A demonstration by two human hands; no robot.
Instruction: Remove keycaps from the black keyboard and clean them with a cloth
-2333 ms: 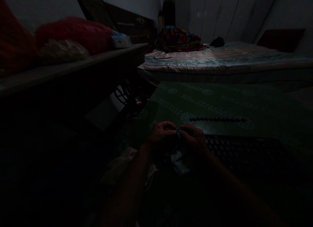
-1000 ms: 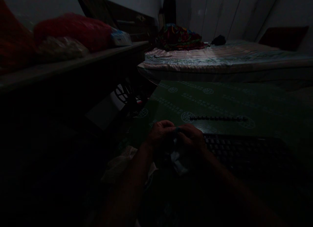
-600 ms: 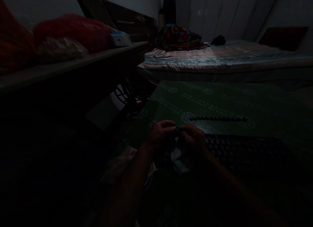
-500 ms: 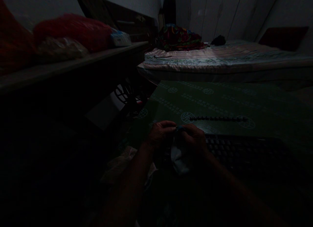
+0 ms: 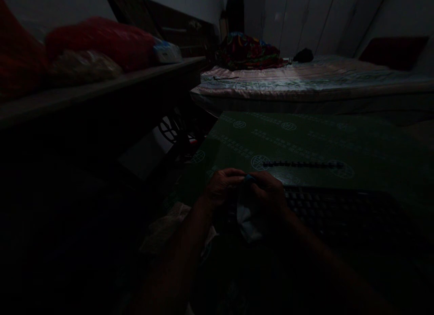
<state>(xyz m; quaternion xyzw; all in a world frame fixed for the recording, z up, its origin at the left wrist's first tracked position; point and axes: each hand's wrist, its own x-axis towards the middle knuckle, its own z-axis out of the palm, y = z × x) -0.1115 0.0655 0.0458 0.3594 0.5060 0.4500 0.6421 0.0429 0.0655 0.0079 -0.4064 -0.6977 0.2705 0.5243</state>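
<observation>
My right hand (image 5: 269,190) is closed on a pale bluish cloth (image 5: 250,220) that hangs below its fingers. My left hand (image 5: 222,184) meets it with fingers pinched together at the cloth's bunched top. Anything small between the fingertips is too dark to make out. Beneath and to the right of my hands lies a black keyboard (image 5: 339,211), its left part hidden by the hands and cloth. Beyond it, small black pieces like keycaps (image 5: 301,164) stand in a long row on the green tabletop (image 5: 271,138).
A crumpled light cloth (image 5: 166,229) lies by my left forearm. At the left, a shelf (image 5: 142,77) bears a red plastic bag (image 5: 101,41) and a small white-and-blue pack (image 5: 167,51). Behind the table is a bed (image 5: 305,79) with a patterned blanket (image 5: 249,52). The light is very dim.
Almost nothing differs. My fingers shift very slightly at the cloth's top, and the picture is a little darker around the hands.
</observation>
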